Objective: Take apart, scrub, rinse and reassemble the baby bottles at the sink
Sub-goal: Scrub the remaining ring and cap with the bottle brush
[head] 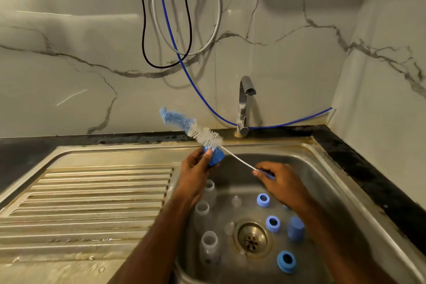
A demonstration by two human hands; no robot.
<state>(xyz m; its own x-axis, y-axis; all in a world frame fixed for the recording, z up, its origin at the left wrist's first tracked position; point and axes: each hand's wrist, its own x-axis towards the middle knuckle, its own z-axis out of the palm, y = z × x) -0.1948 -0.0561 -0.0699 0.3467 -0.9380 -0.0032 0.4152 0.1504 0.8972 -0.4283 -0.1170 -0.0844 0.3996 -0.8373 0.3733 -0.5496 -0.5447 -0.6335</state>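
My left hand [196, 168] grips a blue bottle cap [216, 157] above the sink's back left corner. My right hand [276, 180] pinches the blue handle of a long bottle brush [202, 133]; its white and blue bristles stick out past the cap toward the wall. Three clear bottles stand upright in the sink basin [311, 168]: one [209, 250] at the front, one [202, 212] in the middle, one [210, 188] behind my left wrist. Blue collar rings [263, 200], [273, 223], [286, 261] and another blue cap [296, 228] lie around the drain [251, 237]. Clear teats [236, 201] lie among them.
The tap [244, 104] stands behind the basin, with no water running. A ribbed steel draining board [92, 203] spreads to the left. Black, white and blue cables [170, 30] hang down the marble wall. A dark counter edge [359, 163] runs along the right.
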